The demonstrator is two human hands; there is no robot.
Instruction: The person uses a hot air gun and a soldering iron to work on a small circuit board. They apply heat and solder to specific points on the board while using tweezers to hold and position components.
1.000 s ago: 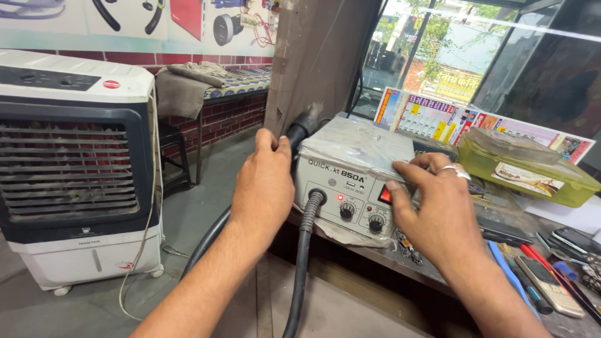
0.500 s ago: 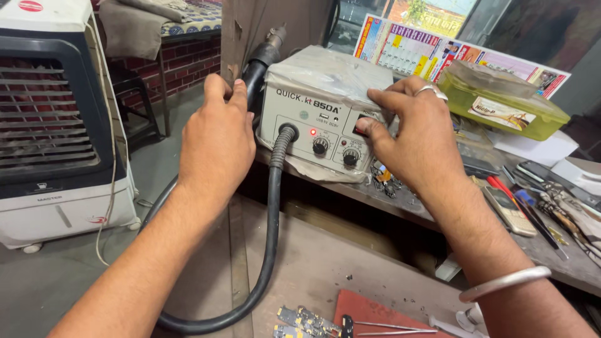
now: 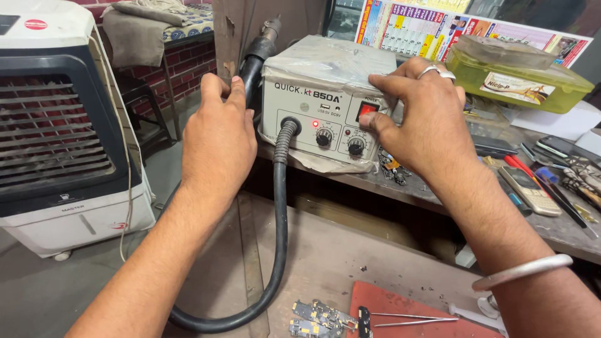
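Left hand grip closed on black handpiece; right hand open, thumb on grey station switch.

Air cooler left of hot-air station; container right.

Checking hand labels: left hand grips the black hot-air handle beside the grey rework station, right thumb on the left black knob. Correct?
Not quite. In the head view the right hand has its thumb on the red power switch, not a knob. The rest holds.

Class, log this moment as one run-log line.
left hand: grips hot-air handle | right hand: thumb on red switch of rework station | red lamp: lit
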